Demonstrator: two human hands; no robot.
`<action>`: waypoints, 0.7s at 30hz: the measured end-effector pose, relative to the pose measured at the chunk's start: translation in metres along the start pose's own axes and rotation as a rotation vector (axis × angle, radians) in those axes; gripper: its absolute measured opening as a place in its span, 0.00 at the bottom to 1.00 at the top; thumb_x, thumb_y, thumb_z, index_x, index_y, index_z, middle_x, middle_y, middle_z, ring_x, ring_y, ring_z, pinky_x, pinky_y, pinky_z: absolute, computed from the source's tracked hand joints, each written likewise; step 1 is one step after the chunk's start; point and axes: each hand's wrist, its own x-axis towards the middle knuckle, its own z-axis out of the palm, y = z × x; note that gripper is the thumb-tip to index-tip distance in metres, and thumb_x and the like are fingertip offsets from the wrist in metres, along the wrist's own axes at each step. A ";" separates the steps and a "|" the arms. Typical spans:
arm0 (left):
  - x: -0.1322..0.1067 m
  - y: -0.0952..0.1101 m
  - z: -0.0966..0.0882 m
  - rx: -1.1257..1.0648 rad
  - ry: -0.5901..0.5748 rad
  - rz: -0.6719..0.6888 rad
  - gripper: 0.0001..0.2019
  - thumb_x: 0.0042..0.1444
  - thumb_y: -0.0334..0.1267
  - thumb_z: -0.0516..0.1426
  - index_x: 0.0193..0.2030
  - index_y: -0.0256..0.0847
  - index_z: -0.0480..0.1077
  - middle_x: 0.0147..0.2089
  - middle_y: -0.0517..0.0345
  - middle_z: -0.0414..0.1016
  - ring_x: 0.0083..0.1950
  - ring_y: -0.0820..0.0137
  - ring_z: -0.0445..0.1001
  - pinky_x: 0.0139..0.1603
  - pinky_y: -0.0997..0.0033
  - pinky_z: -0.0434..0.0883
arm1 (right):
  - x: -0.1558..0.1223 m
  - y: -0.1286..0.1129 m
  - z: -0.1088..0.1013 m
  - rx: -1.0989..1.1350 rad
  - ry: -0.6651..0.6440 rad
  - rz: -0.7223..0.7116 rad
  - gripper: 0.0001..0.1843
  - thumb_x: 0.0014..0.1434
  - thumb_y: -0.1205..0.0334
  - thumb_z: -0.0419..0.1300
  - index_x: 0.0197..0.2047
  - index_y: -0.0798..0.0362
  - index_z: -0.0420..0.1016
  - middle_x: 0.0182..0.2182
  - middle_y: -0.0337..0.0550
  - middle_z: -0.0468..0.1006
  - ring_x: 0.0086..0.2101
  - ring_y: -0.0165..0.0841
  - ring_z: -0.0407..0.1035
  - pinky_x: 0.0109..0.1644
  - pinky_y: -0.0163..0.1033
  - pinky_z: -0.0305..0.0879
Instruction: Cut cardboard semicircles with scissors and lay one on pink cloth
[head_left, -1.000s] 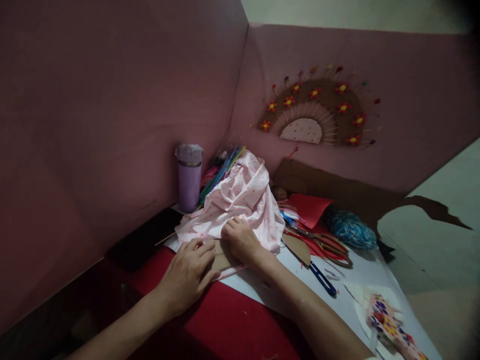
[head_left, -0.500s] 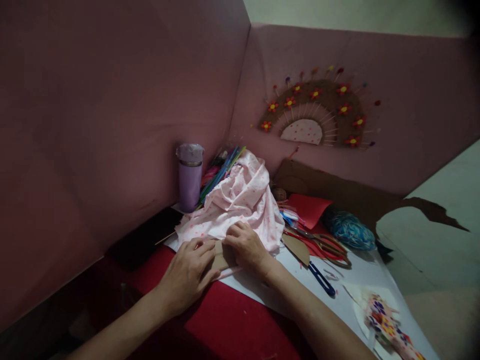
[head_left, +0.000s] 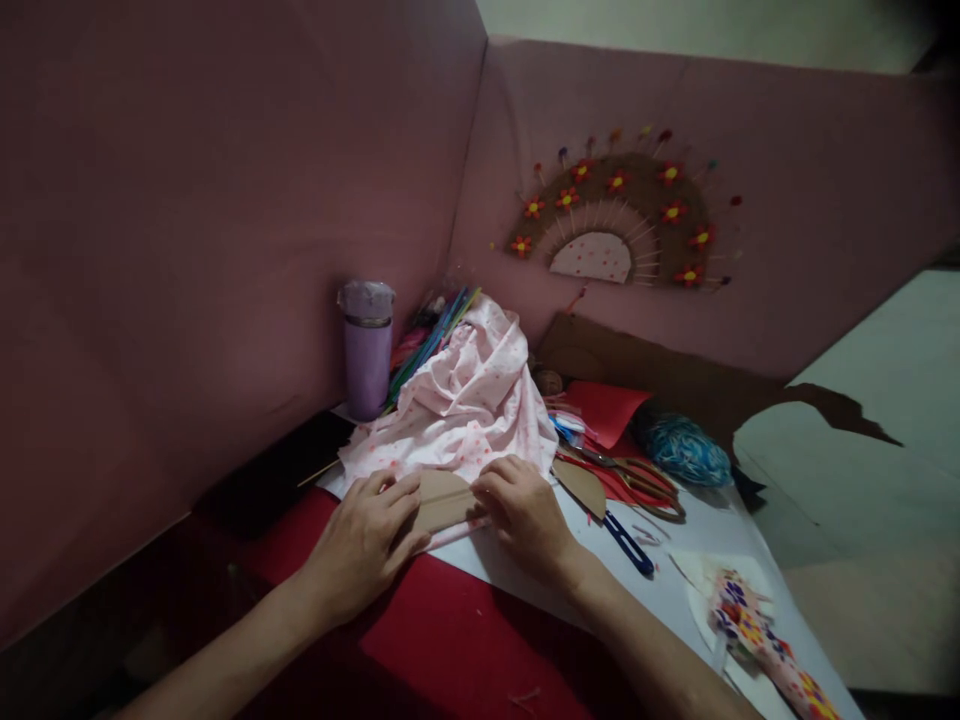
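Observation:
A tan half-round cardboard piece [head_left: 444,499] lies on the near edge of the pink dotted cloth [head_left: 472,390], and a strip of that cloth shows along its front side. My left hand [head_left: 367,535] grips the left end of the cardboard, with fingers curled on top and thumb at the front edge. At the other end, my right hand [head_left: 529,515] has its fingers closed at the cardboard's right corner; its fingertips are partly hidden. Right of my right hand, a second cardboard piece [head_left: 583,487] lies beside a dark blue cutter [head_left: 628,543].
Brown-handled scissors [head_left: 649,485], red paper [head_left: 606,410] and blue yarn [head_left: 686,448] lie to the right. A lilac bottle [head_left: 367,350] stands back left. Flower-patterned scraps [head_left: 750,620] sit front right. A decorated cardboard arch [head_left: 645,180] hangs on the pink wall.
My right hand has shifted right along the cardboard to its right corner, uncovering more of its surface. My left hand keeps its hold. The whole view has shifted slightly.

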 end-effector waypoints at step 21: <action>-0.001 -0.003 0.003 0.072 -0.035 -0.005 0.14 0.57 0.40 0.57 0.48 0.39 0.73 0.58 0.48 0.73 0.58 0.54 0.66 0.55 0.50 0.67 | -0.041 -0.002 0.007 0.025 0.172 -0.017 0.08 0.54 0.72 0.54 0.34 0.56 0.72 0.34 0.49 0.73 0.36 0.38 0.64 0.39 0.43 0.60</action>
